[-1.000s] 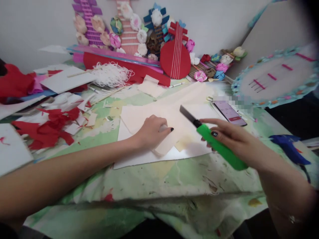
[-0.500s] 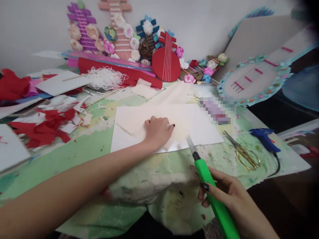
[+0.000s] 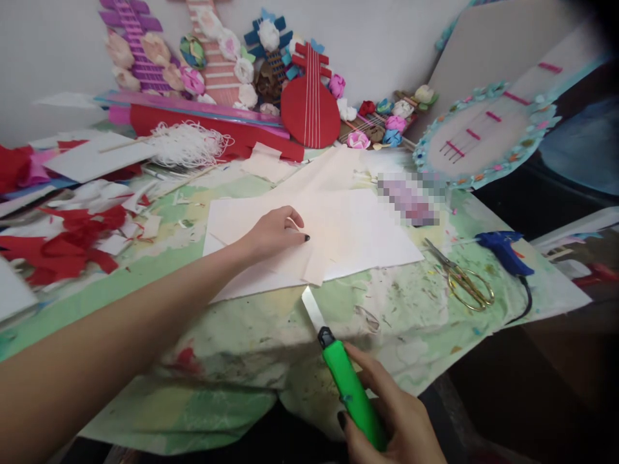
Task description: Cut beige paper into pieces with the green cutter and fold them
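Observation:
In the head view, my right hand [image 3: 382, 406] is wrapped round a green utility knife [image 3: 353, 386], its blade bare and pointing up and left. The blade tip is just short of the near edge of a white board [image 3: 387, 238]. Cream crepe paper [image 3: 333, 225] lies across that board, with a narrow loose strip [image 3: 316, 264] at its near side. My left hand [image 3: 275, 235] is over the cream paper, fingers curved and thumb apart from them. Nothing shows in its grasp, and its underside is hidden.
Gold-handled scissors [image 3: 464, 280] and a blue glue gun [image 3: 505, 251] lie on the right. Red paper scraps [image 3: 77, 238] and white string [image 3: 191, 145] are on the left. A red paper lute [image 3: 311, 113] and other decorated instruments stand along the wall. A blurred-out pack [image 3: 409, 200] lies beyond the board.
My left hand has shifted left, its fingers less tucked under, showing more of the strip. The knife has come left and lower in my right hand. The whole view has shifted slightly.

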Tool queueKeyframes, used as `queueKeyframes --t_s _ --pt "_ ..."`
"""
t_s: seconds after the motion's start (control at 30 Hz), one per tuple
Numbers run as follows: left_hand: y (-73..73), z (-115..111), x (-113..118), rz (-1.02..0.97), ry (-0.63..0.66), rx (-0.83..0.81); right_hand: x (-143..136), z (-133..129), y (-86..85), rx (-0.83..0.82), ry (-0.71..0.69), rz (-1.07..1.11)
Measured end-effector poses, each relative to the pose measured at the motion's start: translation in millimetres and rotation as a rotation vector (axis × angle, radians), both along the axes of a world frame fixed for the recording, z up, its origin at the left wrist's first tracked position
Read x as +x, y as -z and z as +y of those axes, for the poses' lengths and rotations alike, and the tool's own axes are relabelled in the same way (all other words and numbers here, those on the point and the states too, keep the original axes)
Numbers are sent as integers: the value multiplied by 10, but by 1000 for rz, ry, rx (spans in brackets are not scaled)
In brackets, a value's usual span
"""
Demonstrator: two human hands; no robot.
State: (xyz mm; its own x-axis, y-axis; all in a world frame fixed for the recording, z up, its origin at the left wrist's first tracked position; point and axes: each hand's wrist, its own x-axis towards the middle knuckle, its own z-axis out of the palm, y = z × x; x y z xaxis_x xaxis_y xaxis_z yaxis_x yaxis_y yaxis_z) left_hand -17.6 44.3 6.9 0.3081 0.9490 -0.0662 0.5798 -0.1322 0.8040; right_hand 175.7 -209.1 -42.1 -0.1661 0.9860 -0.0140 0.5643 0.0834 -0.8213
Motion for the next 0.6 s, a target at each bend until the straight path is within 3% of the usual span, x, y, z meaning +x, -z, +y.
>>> queueKeyframes --t_s 0.17,0.6 --pt "-32 -9 35 -132 -16 -20 -83 40 25 173 5 -146" --pt "-56 -37 174 -203 64 -20 -143 90 -43 300 140 -354"
